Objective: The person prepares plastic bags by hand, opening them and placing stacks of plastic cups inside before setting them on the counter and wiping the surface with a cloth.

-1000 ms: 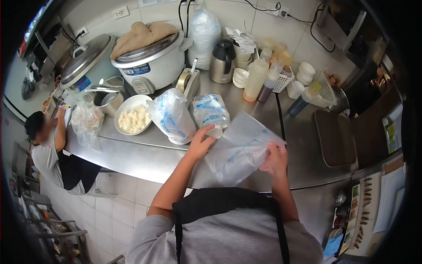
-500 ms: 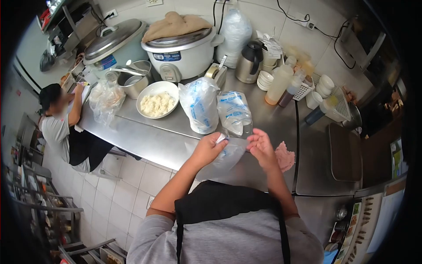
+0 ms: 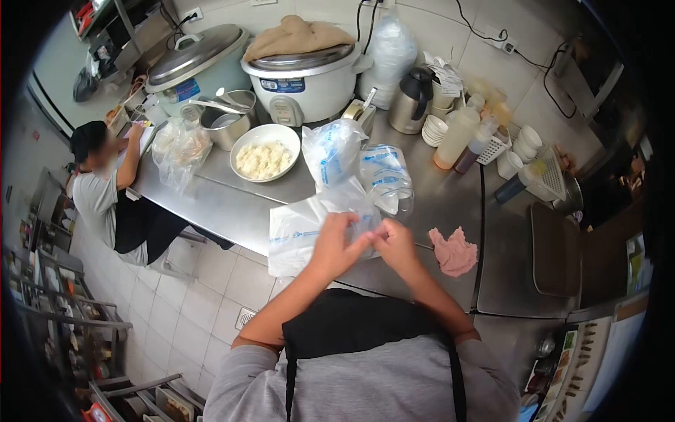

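A thin white plastic bag (image 3: 292,232) with blue print spreads out in front of me, over the table's near edge. My left hand (image 3: 342,243) is closed on the bag, thumb pointing right. Close beside it, my right hand (image 3: 395,246) pinches the bag's right end, fingers curled together. The two hands' fingertips nearly meet. Just beyond the bag stand a bulky plastic-wrapped pack (image 3: 330,151) with blue print and a flatter clear pack (image 3: 385,176). A crumpled pink cloth (image 3: 453,252) lies to the right of my right hand.
A white bowl of pale food (image 3: 264,156), a steel pot (image 3: 228,123) and a rice cooker (image 3: 299,81) stand at the back. Sauce bottles (image 3: 457,133) and a thermal jug (image 3: 411,102) are back right. A co-worker (image 3: 102,190) sits at the left end.
The bag has gone from bunched up to spread out toward the left. My right hand has moved left, from loosely open to pinching beside my left hand. The view has shifted slightly.
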The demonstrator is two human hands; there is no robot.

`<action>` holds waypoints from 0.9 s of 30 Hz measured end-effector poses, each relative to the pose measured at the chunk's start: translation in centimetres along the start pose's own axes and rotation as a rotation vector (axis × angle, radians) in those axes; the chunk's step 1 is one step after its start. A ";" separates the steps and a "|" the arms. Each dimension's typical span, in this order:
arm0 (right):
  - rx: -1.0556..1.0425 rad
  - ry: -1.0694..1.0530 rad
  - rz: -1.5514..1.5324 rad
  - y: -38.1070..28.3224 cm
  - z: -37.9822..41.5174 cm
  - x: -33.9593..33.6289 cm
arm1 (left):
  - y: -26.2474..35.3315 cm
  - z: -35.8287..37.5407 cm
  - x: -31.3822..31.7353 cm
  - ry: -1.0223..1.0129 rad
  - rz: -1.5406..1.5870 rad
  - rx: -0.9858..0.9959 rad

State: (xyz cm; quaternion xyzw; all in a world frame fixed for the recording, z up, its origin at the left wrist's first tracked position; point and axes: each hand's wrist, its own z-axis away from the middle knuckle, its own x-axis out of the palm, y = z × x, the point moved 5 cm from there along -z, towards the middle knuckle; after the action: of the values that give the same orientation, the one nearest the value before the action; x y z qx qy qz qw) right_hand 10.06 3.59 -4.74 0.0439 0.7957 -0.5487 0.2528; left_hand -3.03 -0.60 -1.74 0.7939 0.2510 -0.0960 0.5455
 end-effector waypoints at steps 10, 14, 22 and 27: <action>0.232 -0.170 -0.476 1.1 1.0 1.4 | -4.1 0.4 1.4 -0.061 0.531 -0.324; 0.217 -0.143 -0.265 1.7 0.8 1.0 | -4.6 0.4 1.5 -0.008 0.552 -0.270; 0.138 -0.065 -0.462 1.4 0.4 1.8 | -3.1 0.5 2.1 -0.124 0.581 -0.296; 0.338 -0.119 -0.766 1.9 0.5 2.0 | -4.1 0.5 1.3 -0.124 0.628 -0.349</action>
State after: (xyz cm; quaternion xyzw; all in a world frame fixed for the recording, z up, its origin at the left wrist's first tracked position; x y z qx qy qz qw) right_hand 9.18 3.46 -7.40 -0.2458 0.6373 -0.7275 0.0651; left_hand -3.94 0.49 -5.77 0.7197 -0.0259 0.0727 0.6900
